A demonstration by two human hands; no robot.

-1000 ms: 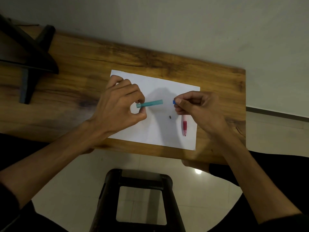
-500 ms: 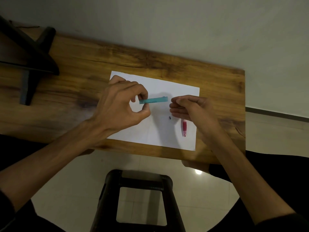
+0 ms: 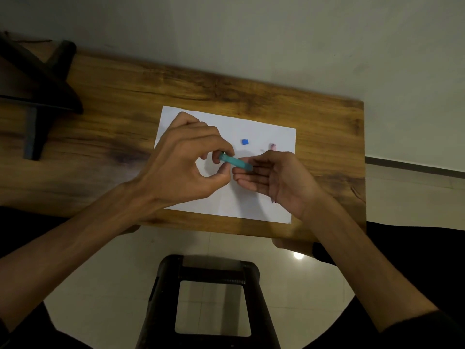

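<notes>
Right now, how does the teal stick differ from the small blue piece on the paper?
The teal stick is long and slim; the blue piece is tiny and squarish. The left hand pinches the teal stick, tilted, its free end by the open right hand; the blue piece lies loose on the white paper, touched by neither hand. Both sit over that paper.

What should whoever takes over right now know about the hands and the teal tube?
Left hand pinches one end of the teal tube above the white paper.
Right hand lies palm up, fingers relaxed beneath the tube's free end.
Small blue piece lies alone on the paper; a pink part peeks out beyond the right hand.
Done: blue piece lies separate. Left: probably rejoining the parts.
</notes>
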